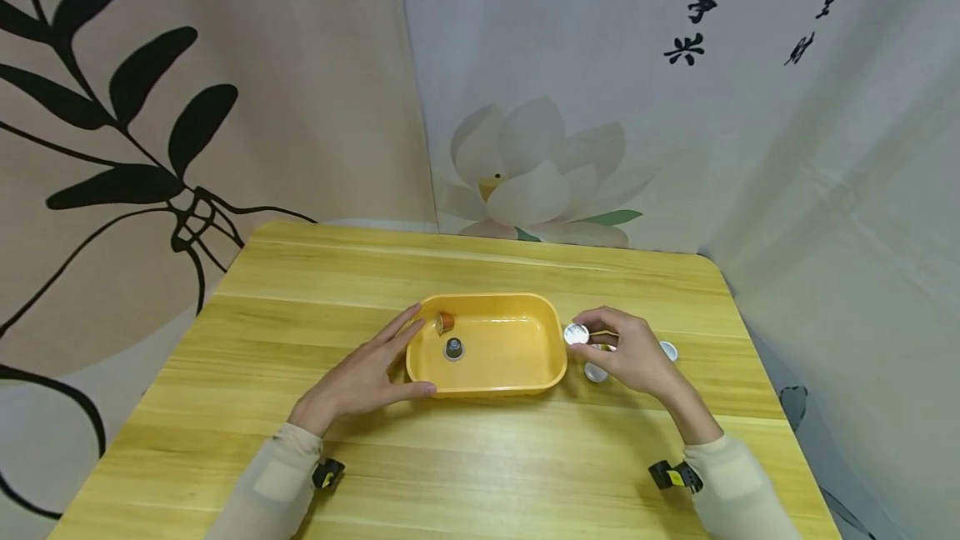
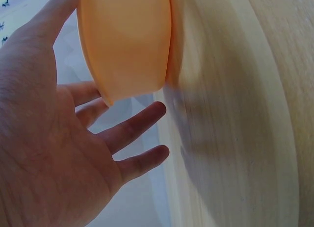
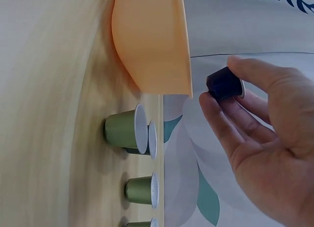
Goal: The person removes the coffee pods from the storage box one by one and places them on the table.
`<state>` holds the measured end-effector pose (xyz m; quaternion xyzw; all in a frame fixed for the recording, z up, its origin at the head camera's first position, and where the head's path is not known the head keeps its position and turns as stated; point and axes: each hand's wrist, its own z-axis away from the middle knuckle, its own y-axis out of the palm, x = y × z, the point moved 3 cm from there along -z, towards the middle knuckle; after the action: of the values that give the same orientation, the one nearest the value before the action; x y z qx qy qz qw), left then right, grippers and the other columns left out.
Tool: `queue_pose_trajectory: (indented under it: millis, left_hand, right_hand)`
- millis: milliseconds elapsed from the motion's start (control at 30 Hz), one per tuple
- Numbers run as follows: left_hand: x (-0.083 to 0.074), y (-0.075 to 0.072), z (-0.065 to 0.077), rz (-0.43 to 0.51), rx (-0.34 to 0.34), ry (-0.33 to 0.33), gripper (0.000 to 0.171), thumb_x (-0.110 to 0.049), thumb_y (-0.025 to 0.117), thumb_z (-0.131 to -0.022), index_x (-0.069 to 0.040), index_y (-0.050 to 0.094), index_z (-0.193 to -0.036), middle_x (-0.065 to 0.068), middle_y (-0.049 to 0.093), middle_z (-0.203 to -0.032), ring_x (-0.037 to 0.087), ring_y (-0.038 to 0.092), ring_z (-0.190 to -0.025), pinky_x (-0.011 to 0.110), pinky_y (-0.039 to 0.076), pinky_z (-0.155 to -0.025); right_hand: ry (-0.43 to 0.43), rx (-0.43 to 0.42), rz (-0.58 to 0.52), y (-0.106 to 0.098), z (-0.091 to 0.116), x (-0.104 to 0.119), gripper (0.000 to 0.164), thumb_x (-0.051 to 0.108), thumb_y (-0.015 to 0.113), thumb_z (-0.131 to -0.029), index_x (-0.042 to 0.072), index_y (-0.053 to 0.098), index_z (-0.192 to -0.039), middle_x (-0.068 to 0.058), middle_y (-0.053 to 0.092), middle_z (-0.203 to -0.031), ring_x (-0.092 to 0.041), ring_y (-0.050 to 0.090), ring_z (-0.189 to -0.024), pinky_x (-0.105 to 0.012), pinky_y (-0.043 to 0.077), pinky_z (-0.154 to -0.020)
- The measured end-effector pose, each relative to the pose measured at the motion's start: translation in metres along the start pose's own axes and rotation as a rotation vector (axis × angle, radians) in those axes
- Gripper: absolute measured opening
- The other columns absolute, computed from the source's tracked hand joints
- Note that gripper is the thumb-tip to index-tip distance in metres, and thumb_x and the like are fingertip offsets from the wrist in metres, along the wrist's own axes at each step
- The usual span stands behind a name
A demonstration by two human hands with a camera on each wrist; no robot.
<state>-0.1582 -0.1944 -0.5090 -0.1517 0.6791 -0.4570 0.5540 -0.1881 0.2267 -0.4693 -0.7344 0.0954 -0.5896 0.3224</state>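
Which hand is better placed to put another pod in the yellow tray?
Probably the right hand: it pinches a dark blue pod close to the yellow tray, while the left hand touches the tray's opposite end.

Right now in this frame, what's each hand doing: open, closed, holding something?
Left hand: open, fingers spread at the yellow tray's left end.
Right hand: pinching a dark blue capsule.

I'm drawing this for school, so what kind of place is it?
Probably an indoor corner set up for tabletop work, though the building isn't clear: a wooden table with a yellow tray on it, and flower-printed cloth behind.
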Motion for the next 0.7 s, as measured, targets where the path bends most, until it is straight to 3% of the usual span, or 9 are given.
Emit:
queue_pose_trajectory:
  millis: [700]
  left_hand:
    - [0.001,0.000,0.000,0.001,0.000,0.006,0.113,-0.072,0.080,-0.097,-0.012,0.032,-0.180,0.001,0.011,-0.194,0.047,0.041,-0.168,0.068,0.054,-0.122]
  right_hand:
    - [0.053,0.006,-0.045,0.008,0.002,-0.017,0.034,0.003,0.090,-0.096,0.001,0.076,-0.128,-0.017,0.080,-0.125,-0.033,0.080,-0.115,-0.028,0.069,-0.097]
